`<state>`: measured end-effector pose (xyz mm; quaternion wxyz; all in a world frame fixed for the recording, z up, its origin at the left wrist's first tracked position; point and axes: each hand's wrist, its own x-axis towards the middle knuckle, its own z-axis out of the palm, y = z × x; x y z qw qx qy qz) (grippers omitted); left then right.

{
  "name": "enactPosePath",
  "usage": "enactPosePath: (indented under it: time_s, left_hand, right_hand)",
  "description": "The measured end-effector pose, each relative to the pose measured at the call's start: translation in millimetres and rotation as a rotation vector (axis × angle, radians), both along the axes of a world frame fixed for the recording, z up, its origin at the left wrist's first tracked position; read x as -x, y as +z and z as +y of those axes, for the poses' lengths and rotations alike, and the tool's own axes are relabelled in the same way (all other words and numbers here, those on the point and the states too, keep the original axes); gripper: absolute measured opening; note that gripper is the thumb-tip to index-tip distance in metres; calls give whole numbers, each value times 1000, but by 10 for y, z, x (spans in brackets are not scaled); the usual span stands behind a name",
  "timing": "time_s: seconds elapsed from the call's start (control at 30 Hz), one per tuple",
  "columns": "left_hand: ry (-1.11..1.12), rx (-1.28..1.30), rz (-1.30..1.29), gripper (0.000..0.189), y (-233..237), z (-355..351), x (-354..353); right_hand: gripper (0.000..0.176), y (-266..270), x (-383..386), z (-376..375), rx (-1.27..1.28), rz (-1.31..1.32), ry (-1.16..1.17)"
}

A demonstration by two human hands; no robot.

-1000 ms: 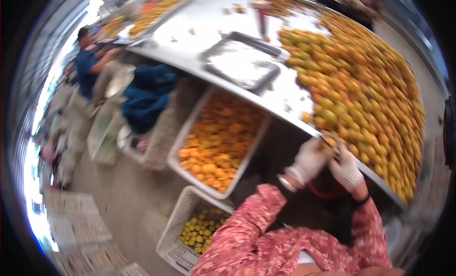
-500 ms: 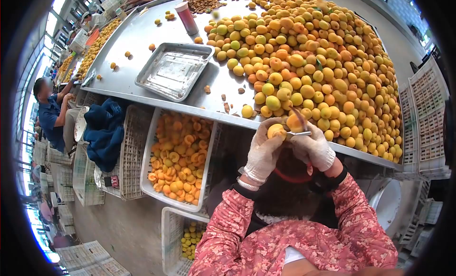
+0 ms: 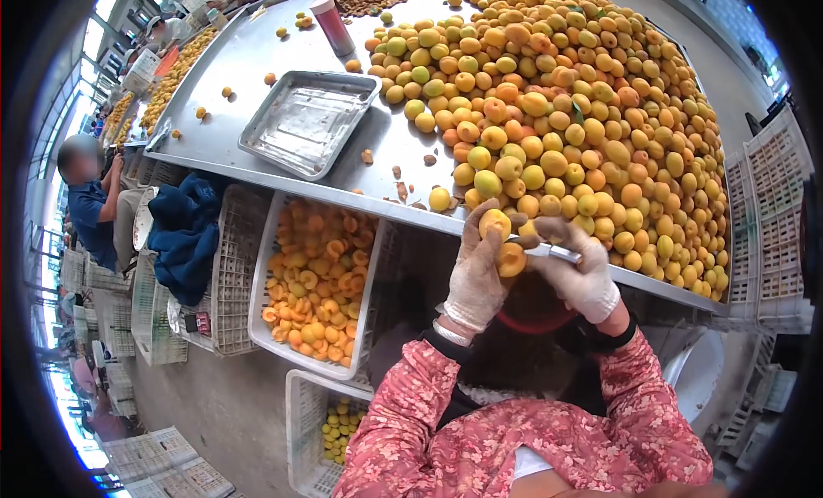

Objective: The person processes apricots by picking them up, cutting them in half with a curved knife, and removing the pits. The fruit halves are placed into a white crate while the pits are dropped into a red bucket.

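In front of my body, my left hand (image 3: 477, 279) in a white glove with browned fingertips is closed on an apricot. The fruit is split: one half (image 3: 495, 225) sits at the fingertips and the other half (image 3: 512, 260) lies just below, its cut face showing. My right hand (image 3: 579, 273), gloved too, grips a small metal knife (image 3: 550, 251) whose tip end reaches between the halves; the blade is mostly hidden. Beyond both hands, a big heap of whole apricots (image 3: 591, 138) covers the right side of the metal table (image 3: 214, 147). Beneath them is a dark basin with a red rim (image 3: 533, 325).
A metal tray (image 3: 310, 125) and a red cup (image 3: 333, 27) stand on the table near scattered pits. Below its edge is a white crate (image 3: 257, 314) of apricot halves, with another crate (image 3: 300, 429) nearer. A seated co-worker (image 3: 90, 202) is at the left.
The apricot has opened into two halves in my left hand. My right hand has turned, and more of the knife's metal now shows. The view has shifted slightly.
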<state>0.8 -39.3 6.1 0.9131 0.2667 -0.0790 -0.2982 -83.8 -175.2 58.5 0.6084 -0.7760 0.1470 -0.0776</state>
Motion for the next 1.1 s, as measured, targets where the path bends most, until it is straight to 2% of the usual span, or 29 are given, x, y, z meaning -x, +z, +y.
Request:
enactPosePath:
  time_s: [0.03,0.07,0.13,0.2,0.27,0.3,0.33,0.47,0.53,0.7,0.8,0.87,0.9,0.93,1.0,1.03,1.1]
  left_hand:
    - [-83,-20,37,41,25,47,2]
    - [-171,-41,77,40,51,67,27]
    - [-162,-122,89,42,62,50,110]
    - [-196,-271,-104,45,8,105,162]
    - [-215,-260,-48,46,24,133,235]
    - [-257,-283,-126,45,1,156,245]
    - [-298,-303,-206,45,-9,173,257]
    - [-363,-342,-184,41,52,242,274]
    - [-367,-354,-198,40,96,275,276]
    - [-364,-390,-220,36,103,317,274]
    - [-359,-369,-216,34,101,336,281]
    - [-356,-353,-198,33,74,340,279]
    - [-356,-352,-199,33,77,341,287]
    - [-344,-324,-192,32,80,343,301]
    - [-332,-297,-184,32,74,329,318]
    - [-317,-295,-182,32,60,320,329]
    - [-305,-293,-179,32,49,320,349]
  right_hand:
    - [32,228,9,19,-195,163,-116]
    - [22,216,-8,72,-353,-40,-252]
    - [18,165,-54,55,-540,-412,-266]
    - [16,258,-115,76,-550,-623,-256]
    - [17,305,-160,93,-508,-734,-245]
    - [18,336,-174,122,-505,-766,-224]
    - [18,332,-192,161,-500,-761,-236]
    - [21,271,-208,262,-435,-768,-219]
    - [24,270,-227,346,-258,-678,-315]
    - [25,233,-174,345,-290,-647,-304]
    - [24,183,-164,347,-335,-687,-178]
    - [24,92,-167,360,-29,-647,-273]
    - [23,131,-159,388,-205,-617,-293]
    - [23,156,-183,389,-205,-618,-294]
    - [22,198,-258,387,-461,-824,-140]
    - [19,224,-290,460,-428,-762,-328]
    - [19,181,-296,502,-457,-757,-326]
